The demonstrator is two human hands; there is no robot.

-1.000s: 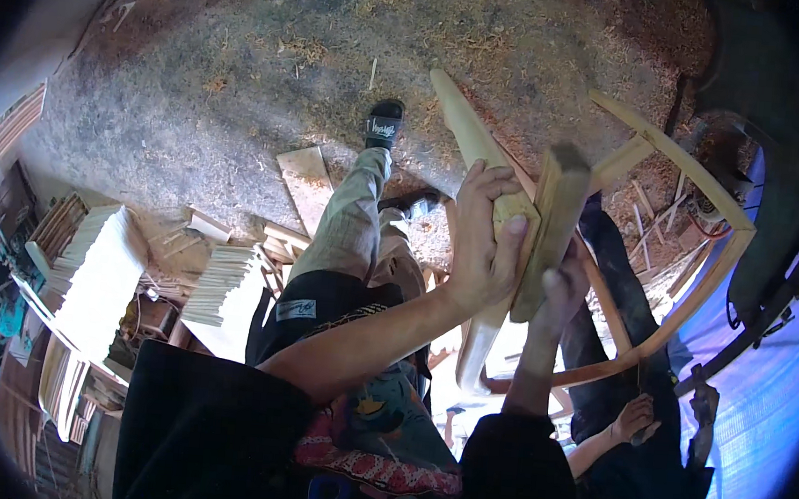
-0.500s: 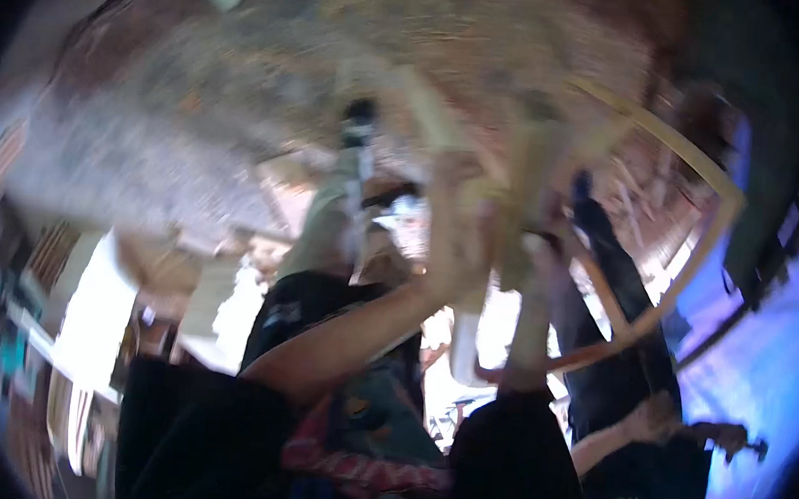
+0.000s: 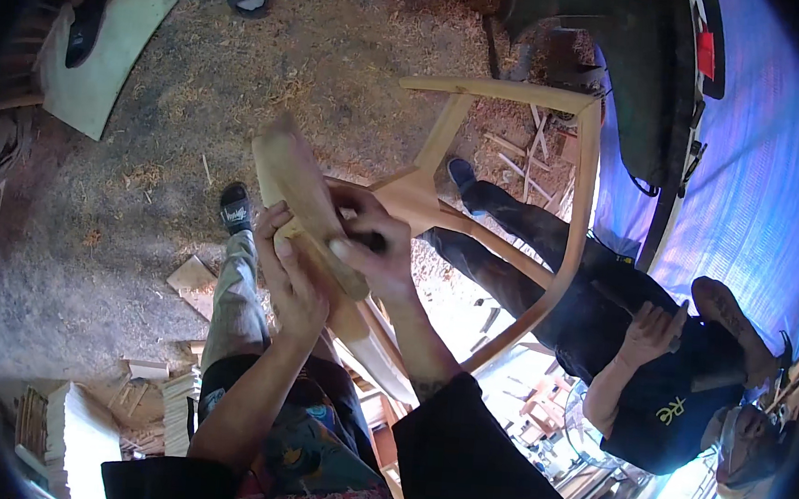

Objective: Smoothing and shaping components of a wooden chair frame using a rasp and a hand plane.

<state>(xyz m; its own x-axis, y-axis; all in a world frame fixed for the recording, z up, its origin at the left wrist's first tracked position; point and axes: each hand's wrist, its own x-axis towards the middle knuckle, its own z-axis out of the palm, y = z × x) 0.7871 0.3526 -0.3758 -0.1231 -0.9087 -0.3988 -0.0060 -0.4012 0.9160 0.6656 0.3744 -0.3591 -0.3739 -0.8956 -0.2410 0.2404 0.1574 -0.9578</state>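
Note:
Both my hands are on a pale wooden chair frame, held tilted in front of me. My left hand point(image 3: 296, 274) wraps its fingers round the edge of a thick, curved wooden piece point(image 3: 303, 190). My right hand point(image 3: 376, 248) presses its thumb on the same piece's other side, its fingers curled by a dark gap; whether it holds anything else there I cannot make out. To the right, the curved rail of the chair frame point(image 3: 579, 207) runs round, joined by slats. My body hides the frame's lower end.
At the right stands a co-worker in a black T-shirt point(image 3: 636, 399), close to the frame. Wood shavings cover the floor point(image 3: 169, 194). A pale board point(image 3: 120, 49) lies upper left, offcuts point(image 3: 534, 152) upper right, and a blue sheet point(image 3: 753, 165) hangs at the right.
The view has shifted and sharpened. The chair frame has turned, and my hands now appear further left in the picture, both on the thick wooden piece.

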